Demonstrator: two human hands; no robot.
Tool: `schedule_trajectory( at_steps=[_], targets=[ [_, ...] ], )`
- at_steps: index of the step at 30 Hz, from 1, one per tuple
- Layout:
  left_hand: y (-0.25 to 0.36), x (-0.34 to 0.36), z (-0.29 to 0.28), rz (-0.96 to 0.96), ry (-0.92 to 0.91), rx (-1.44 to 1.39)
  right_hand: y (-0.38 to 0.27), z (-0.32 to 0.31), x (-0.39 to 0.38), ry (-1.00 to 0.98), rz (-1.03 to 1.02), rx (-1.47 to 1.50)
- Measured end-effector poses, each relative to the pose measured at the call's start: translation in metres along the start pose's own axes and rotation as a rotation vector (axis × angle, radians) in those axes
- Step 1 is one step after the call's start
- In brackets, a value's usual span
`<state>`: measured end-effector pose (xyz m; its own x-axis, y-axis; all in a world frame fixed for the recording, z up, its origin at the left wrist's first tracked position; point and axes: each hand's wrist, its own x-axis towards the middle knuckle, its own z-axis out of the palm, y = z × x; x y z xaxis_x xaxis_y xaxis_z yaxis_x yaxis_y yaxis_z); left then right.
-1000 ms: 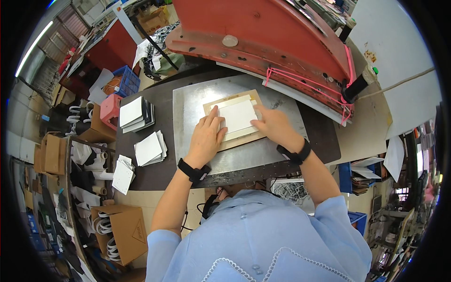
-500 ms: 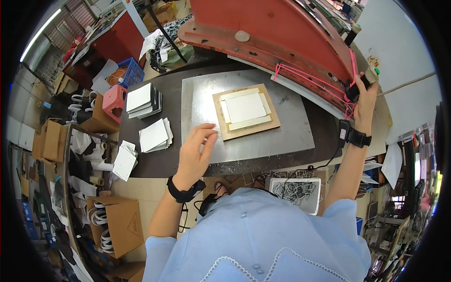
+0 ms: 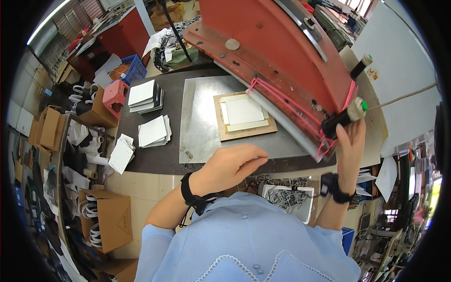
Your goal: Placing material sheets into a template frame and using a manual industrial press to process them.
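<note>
My left hand (image 3: pixel 231 168) hovers over the near edge of the metal plate (image 3: pixel 199 136), its fingers stretched to the right with a gap to the thumb; nothing is in it. My right hand (image 3: pixel 353 141) is up against the underside of a black handle (image 3: pixel 339 123) with a green button, thumb and fingers apart and not wrapped round it. That handle is on the red press arm (image 3: pixel 282 51), strung with pink cord (image 3: pixel 291 105). Under the arm's edge, partly covered at its right, lies a wooden board (image 3: pixel 244 135) with cream strips framing a white sheet (image 3: pixel 243 113).
Left of the plate, stacks of white pieces stand on the dark table: a tall stack (image 3: pixel 142 94), a lower pile (image 3: pixel 154 133) and a fanned pile (image 3: pixel 122 154). A white tray of metal frames (image 3: pixel 307 207) sits below the table edge. A pink stool (image 3: pixel 114 96) stands at the left.
The red press arm has swung left and nearer, over part of the board. My right hand has come nearer with the handle and loosened. My left hand has moved right and nearer.
</note>
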<state>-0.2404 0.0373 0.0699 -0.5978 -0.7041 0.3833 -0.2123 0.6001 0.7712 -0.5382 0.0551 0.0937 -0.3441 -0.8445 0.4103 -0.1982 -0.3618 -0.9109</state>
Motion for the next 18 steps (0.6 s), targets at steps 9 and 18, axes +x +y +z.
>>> schedule_trajectory(
  at_steps=[9, 18],
  targets=[
    [0.03, 0.024, -0.006, 0.085, 0.109, -0.192, 0.019, -0.089, 0.071, 0.323, -0.099, -0.288],
    [0.038, -0.01, -0.022, -0.061, 0.409, -0.819, 0.031, -0.015, 0.08, 0.246, -0.151, 0.19]
  ],
)
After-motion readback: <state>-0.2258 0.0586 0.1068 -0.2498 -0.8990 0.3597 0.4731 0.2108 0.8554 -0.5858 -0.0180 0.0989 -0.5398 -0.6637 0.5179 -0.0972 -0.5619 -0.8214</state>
